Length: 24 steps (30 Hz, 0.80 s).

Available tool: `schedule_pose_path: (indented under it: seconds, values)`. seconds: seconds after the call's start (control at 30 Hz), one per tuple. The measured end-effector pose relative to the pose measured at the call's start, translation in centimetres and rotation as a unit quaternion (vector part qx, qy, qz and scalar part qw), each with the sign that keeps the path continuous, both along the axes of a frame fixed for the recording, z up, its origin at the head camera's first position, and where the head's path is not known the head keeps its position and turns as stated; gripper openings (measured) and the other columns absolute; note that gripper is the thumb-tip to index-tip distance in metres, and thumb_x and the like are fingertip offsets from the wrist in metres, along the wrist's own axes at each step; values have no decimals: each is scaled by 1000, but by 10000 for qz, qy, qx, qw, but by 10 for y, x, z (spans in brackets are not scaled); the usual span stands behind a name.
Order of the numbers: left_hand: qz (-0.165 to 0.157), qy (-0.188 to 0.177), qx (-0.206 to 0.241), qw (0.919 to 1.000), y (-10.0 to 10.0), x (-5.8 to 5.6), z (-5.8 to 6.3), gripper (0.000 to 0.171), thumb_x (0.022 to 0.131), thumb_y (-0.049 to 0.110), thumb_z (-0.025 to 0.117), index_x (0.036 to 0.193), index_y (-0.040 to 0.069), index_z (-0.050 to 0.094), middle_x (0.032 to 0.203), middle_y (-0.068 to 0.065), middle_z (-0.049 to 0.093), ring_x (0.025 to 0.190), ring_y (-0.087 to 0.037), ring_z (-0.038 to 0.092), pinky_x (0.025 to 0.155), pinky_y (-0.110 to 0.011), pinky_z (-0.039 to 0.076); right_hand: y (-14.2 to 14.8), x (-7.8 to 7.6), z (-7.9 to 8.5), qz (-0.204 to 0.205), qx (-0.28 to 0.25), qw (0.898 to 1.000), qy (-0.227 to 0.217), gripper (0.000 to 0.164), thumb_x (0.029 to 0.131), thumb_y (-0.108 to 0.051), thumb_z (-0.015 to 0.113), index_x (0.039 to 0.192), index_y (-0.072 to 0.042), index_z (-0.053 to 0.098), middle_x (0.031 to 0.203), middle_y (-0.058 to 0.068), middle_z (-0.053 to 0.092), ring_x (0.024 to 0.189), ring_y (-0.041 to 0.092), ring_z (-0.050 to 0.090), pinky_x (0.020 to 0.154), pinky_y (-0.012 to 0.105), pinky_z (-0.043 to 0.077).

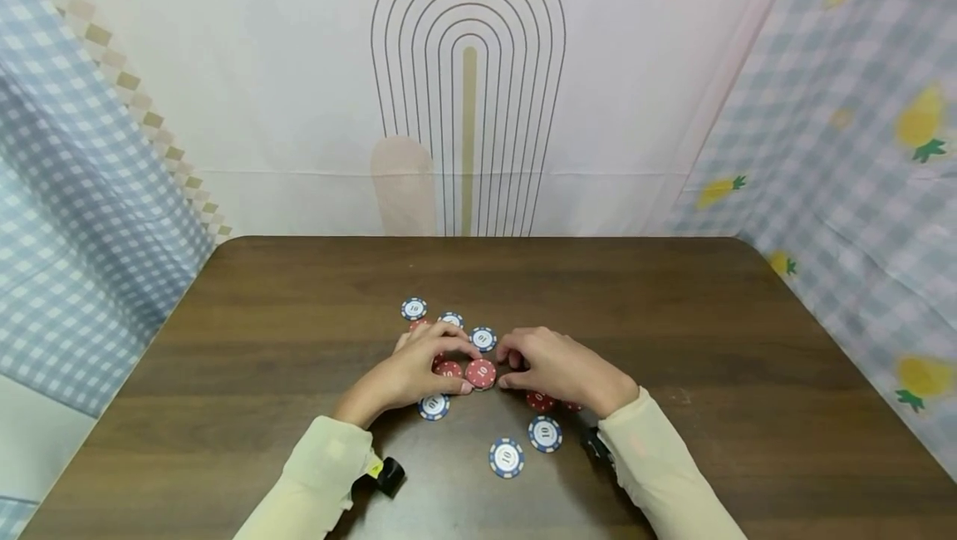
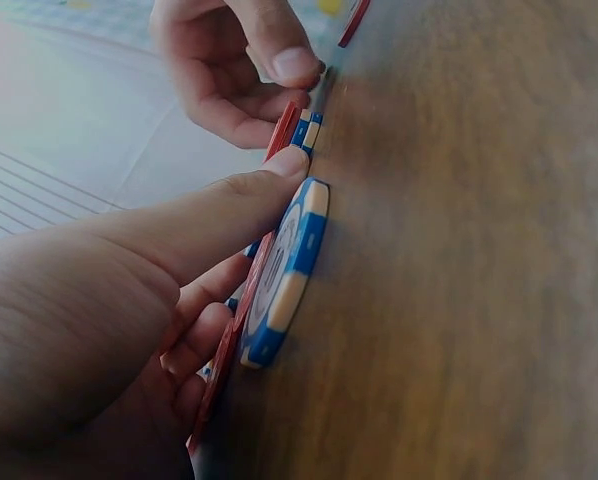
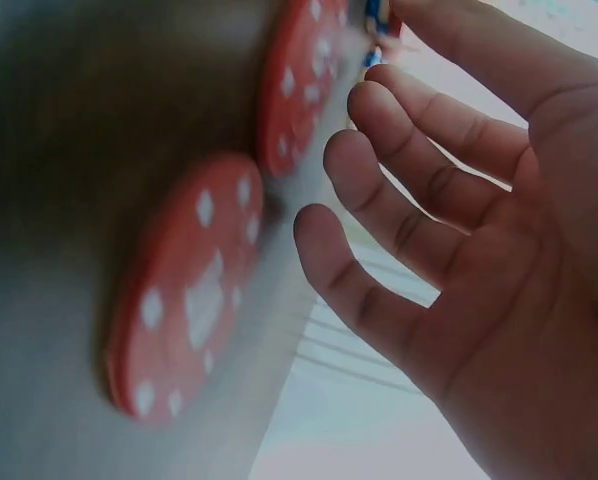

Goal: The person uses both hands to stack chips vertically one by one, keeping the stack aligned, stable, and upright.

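In the head view, your left hand (image 1: 419,364) curves in from the left, its thumb and index finger pinching the edge of a round red chip (image 1: 481,374) marked 10, near the middle of a dark brown wood-grain table (image 1: 695,332). Your right hand (image 1: 561,365) is just beyond that chip's right edge, a small gap between, its fingers loosely bent with nothing in them. Around your left hand lie more red chips (image 1: 449,370) and blue-and-white chips (image 1: 414,308); below your right hand are two further red ones (image 1: 541,400), partly covered, and two blue-and-white ones (image 1: 544,434) lie nearer you. Pale cream sleeves (image 1: 317,469) cover your forearms. In the left wrist view, your thumb tip meets the pinched red chip, which sits on top of a blue-and-white chip layer (image 2: 306,130); a single blue-rimmed white chip (image 2: 284,275) stands out closer to the camera. In the right wrist view, your fingers curve slackly beside two blurred red chips on the table, apart from both.
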<state>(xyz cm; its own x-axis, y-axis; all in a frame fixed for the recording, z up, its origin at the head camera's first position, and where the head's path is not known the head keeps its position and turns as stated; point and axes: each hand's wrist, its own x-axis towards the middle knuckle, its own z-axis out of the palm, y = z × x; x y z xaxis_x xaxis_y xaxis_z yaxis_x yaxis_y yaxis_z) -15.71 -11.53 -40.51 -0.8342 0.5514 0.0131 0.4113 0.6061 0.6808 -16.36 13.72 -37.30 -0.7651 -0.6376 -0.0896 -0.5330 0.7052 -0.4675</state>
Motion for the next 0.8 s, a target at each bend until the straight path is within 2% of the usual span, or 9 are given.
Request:
schedule_pose_path:
  seconds: [0.2,0.47,0.57,0.8]
  values:
    - [-1,17,30,10000,0,1,-2,34,90,29,85,123,28,76,142,-3,59,139,-34,44,116,-66,22,16,-3,10,-47,-147,9999,-74,25,95,-22,82,115,-11,73,93,-6,62,83,11,56,75,28,51]
    - [13,31,1,10000,0,1,-1,34,90,28,85,123,29,76,142,-2,58,137,-32,45,113,-65,24,37,-7,18,357,-247,9977,-527,34,92,-15,84,124,-11,73,107,-1,66,97,18,61,85,35,55]
    - [43,17,23,10000,0,0,-1,34,90,27,86,122,29,76,142,-2,58,136,-32,44,113,-65,24,46,-9,16,493,-349,9965,-584,35,92,-12,84,125,-13,73,111,0,67,101,20,61,89,39,56]
    - [21,37,-17,10000,-1,0,-2,33,90,29,85,122,30,76,142,-2,58,137,-33,44,113,-65,24,57,-3,4,443,-480,9932,-961,37,93,-17,83,128,-17,73,115,-1,64,107,20,58,95,41,52]
